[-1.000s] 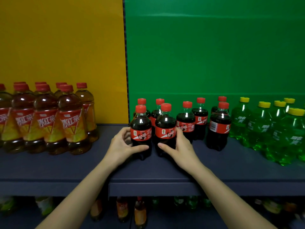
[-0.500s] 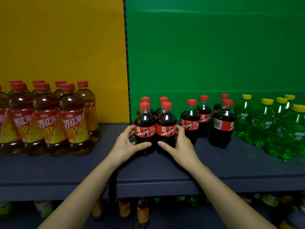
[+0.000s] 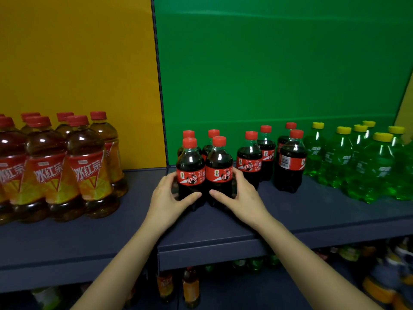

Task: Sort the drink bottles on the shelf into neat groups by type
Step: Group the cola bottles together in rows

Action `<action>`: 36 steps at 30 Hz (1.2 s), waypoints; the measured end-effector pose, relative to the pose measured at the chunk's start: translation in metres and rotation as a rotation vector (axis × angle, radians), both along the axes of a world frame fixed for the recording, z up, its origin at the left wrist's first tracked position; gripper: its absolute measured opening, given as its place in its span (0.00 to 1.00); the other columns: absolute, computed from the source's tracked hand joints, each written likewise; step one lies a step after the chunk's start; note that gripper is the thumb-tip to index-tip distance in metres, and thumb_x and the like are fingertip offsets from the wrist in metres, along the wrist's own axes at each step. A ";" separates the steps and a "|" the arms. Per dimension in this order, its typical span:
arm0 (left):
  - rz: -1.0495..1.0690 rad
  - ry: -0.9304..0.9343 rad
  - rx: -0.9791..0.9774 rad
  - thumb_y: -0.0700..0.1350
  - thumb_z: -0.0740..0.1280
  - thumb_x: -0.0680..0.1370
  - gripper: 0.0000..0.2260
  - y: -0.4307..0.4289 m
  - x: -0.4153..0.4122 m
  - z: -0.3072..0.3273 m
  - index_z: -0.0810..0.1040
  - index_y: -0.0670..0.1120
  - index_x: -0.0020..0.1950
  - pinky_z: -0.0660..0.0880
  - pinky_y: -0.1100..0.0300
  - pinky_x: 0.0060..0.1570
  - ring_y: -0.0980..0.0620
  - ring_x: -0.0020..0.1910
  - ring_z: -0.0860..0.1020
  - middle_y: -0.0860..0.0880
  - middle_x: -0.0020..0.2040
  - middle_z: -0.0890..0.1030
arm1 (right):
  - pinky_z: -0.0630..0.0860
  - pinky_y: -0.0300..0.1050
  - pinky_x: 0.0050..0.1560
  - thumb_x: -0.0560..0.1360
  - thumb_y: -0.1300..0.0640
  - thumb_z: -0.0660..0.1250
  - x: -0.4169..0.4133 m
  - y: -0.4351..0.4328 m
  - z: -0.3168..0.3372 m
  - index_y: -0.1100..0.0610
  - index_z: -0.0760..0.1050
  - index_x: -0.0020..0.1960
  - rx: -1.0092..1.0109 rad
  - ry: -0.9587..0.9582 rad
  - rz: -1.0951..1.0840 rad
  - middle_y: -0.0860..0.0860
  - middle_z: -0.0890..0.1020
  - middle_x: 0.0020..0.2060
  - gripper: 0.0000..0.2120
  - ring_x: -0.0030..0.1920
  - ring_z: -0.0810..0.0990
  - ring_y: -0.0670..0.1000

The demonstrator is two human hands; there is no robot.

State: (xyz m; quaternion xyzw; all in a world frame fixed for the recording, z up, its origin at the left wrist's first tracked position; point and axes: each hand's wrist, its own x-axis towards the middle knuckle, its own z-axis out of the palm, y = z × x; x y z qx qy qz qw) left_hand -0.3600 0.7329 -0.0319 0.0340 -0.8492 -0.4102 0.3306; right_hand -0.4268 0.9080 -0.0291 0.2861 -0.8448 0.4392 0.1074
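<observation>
eight cola bottles (image 3: pixel 219 173), six green soda bottles (image 3: pixel 377 166) and at least seven iced tea bottles (image 3: pixel 89 175).

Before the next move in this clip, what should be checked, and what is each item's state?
1. Left hand wraps the front-left cola bottle: ok.
2. Right hand wraps the front-right cola bottle: ok.
3. Both held bottles upright, side by side: ok.
4. Bare shelf between them and the tea bottles: ok.
5. Other cola bottles on the right joined to this group: not ok, they stand apart.
6. Back pair lined up behind the held pair: cannot tell, mostly hidden.
</observation>
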 end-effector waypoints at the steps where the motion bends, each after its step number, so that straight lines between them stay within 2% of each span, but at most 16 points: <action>1: 0.036 0.023 -0.037 0.48 0.75 0.68 0.33 0.001 0.002 0.000 0.66 0.45 0.69 0.68 0.75 0.47 0.57 0.56 0.71 0.53 0.59 0.69 | 0.69 0.50 0.65 0.69 0.37 0.66 0.001 0.003 -0.001 0.48 0.57 0.72 -0.014 -0.005 -0.004 0.44 0.69 0.68 0.37 0.67 0.68 0.46; 4: 0.099 0.114 -0.106 0.50 0.76 0.67 0.38 0.004 0.007 0.000 0.60 0.44 0.71 0.68 0.62 0.56 0.54 0.58 0.70 0.48 0.64 0.65 | 0.74 0.42 0.56 0.71 0.43 0.67 0.005 0.019 -0.007 0.49 0.63 0.68 -0.112 0.004 -0.022 0.43 0.74 0.60 0.29 0.58 0.73 0.42; 6: 0.131 0.196 -0.121 0.50 0.74 0.68 0.36 0.008 0.012 0.003 0.62 0.43 0.69 0.68 0.63 0.57 0.54 0.59 0.69 0.49 0.62 0.65 | 0.73 0.32 0.49 0.73 0.52 0.68 0.003 0.036 -0.008 0.51 0.67 0.63 -0.196 0.026 -0.055 0.43 0.77 0.53 0.20 0.53 0.76 0.44; 9: 0.141 0.393 -0.165 0.47 0.73 0.71 0.23 0.026 0.022 0.013 0.69 0.42 0.62 0.67 0.70 0.52 0.56 0.52 0.71 0.52 0.55 0.70 | 0.70 0.24 0.44 0.74 0.64 0.65 -0.010 0.064 -0.003 0.55 0.69 0.60 -0.307 0.028 -0.111 0.48 0.77 0.52 0.16 0.53 0.77 0.50; 11: 0.041 0.458 -0.216 0.45 0.68 0.73 0.11 0.045 0.026 0.018 0.73 0.45 0.53 0.69 0.71 0.48 0.59 0.46 0.73 0.52 0.47 0.74 | 0.68 0.22 0.48 0.76 0.66 0.62 -0.027 0.075 0.003 0.58 0.66 0.66 -0.311 0.005 -0.110 0.52 0.75 0.60 0.19 0.58 0.75 0.50; 12: -0.020 0.436 -0.235 0.45 0.66 0.73 0.07 0.056 0.025 0.019 0.74 0.47 0.50 0.70 0.71 0.46 0.60 0.44 0.74 0.53 0.44 0.75 | 0.67 0.25 0.54 0.76 0.66 0.61 -0.035 0.077 0.004 0.58 0.63 0.69 -0.284 -0.015 -0.089 0.53 0.71 0.66 0.22 0.63 0.71 0.49; 14: -0.119 0.308 -0.244 0.45 0.65 0.73 0.05 0.081 0.017 0.016 0.74 0.50 0.48 0.72 0.67 0.45 0.60 0.44 0.75 0.56 0.44 0.76 | 0.60 0.37 0.69 0.78 0.64 0.60 -0.050 0.076 0.005 0.56 0.52 0.75 -0.212 -0.051 -0.039 0.52 0.60 0.74 0.29 0.72 0.60 0.49; 16: -0.157 0.153 -0.281 0.47 0.65 0.75 0.13 0.105 0.001 0.008 0.71 0.50 0.59 0.71 0.65 0.55 0.60 0.54 0.74 0.57 0.54 0.74 | 0.49 0.40 0.73 0.78 0.64 0.59 -0.061 0.069 0.003 0.56 0.43 0.76 -0.164 -0.047 -0.014 0.51 0.51 0.76 0.34 0.75 0.50 0.48; 18: -0.141 0.026 -0.308 0.48 0.63 0.78 0.25 0.123 -0.020 -0.002 0.59 0.47 0.72 0.60 0.67 0.68 0.58 0.69 0.63 0.55 0.69 0.64 | 0.44 0.37 0.71 0.78 0.65 0.59 -0.070 0.065 0.001 0.57 0.37 0.76 -0.155 -0.032 -0.010 0.51 0.45 0.76 0.37 0.76 0.45 0.48; 19: -0.123 -0.042 -0.264 0.48 0.62 0.78 0.30 0.131 -0.028 -0.005 0.51 0.46 0.75 0.54 0.66 0.70 0.57 0.73 0.56 0.54 0.73 0.57 | 0.44 0.38 0.71 0.77 0.66 0.58 -0.075 0.064 0.000 0.57 0.35 0.75 -0.156 -0.032 -0.011 0.52 0.44 0.76 0.38 0.76 0.44 0.48; 20: -0.106 -0.101 -0.200 0.48 0.62 0.79 0.33 0.136 -0.037 -0.007 0.45 0.45 0.76 0.51 0.65 0.72 0.56 0.75 0.52 0.53 0.76 0.51 | 0.44 0.39 0.72 0.77 0.67 0.58 -0.080 0.065 0.000 0.58 0.35 0.75 -0.152 -0.034 -0.010 0.53 0.44 0.76 0.37 0.76 0.44 0.49; 22: -0.082 -0.176 -0.063 0.47 0.63 0.78 0.36 0.142 -0.052 -0.009 0.41 0.44 0.76 0.49 0.62 0.73 0.54 0.76 0.48 0.50 0.77 0.47 | 0.43 0.40 0.73 0.78 0.66 0.57 -0.092 0.069 0.000 0.60 0.35 0.75 -0.127 -0.041 0.003 0.54 0.43 0.76 0.36 0.76 0.43 0.50; 26: -0.023 -0.193 0.059 0.45 0.66 0.76 0.34 0.144 -0.078 -0.013 0.50 0.41 0.75 0.57 0.54 0.73 0.50 0.73 0.58 0.45 0.75 0.59 | 0.46 0.45 0.75 0.78 0.64 0.58 -0.113 0.072 0.000 0.62 0.39 0.75 -0.127 -0.110 0.019 0.56 0.47 0.76 0.34 0.76 0.47 0.53; 29: 0.071 -0.155 0.088 0.43 0.66 0.76 0.30 0.149 -0.090 -0.009 0.54 0.39 0.73 0.58 0.64 0.66 0.49 0.70 0.63 0.44 0.71 0.64 | 0.56 0.53 0.74 0.75 0.62 0.64 -0.125 0.069 0.000 0.61 0.47 0.75 -0.189 -0.168 -0.002 0.58 0.58 0.74 0.35 0.74 0.57 0.56; 32: 0.166 -0.136 0.096 0.41 0.66 0.76 0.27 0.157 -0.098 -0.004 0.57 0.39 0.71 0.60 0.64 0.62 0.47 0.69 0.65 0.43 0.69 0.65 | 0.60 0.52 0.72 0.73 0.63 0.67 -0.134 0.066 -0.002 0.61 0.48 0.74 -0.207 -0.197 0.001 0.59 0.62 0.71 0.38 0.71 0.62 0.56; 36: 0.249 -0.141 0.081 0.43 0.66 0.76 0.25 0.161 -0.107 -0.003 0.58 0.39 0.68 0.65 0.57 0.63 0.45 0.66 0.67 0.42 0.67 0.67 | 0.59 0.48 0.70 0.73 0.61 0.69 -0.137 0.064 -0.005 0.62 0.49 0.73 -0.191 -0.175 -0.011 0.60 0.61 0.70 0.37 0.71 0.61 0.57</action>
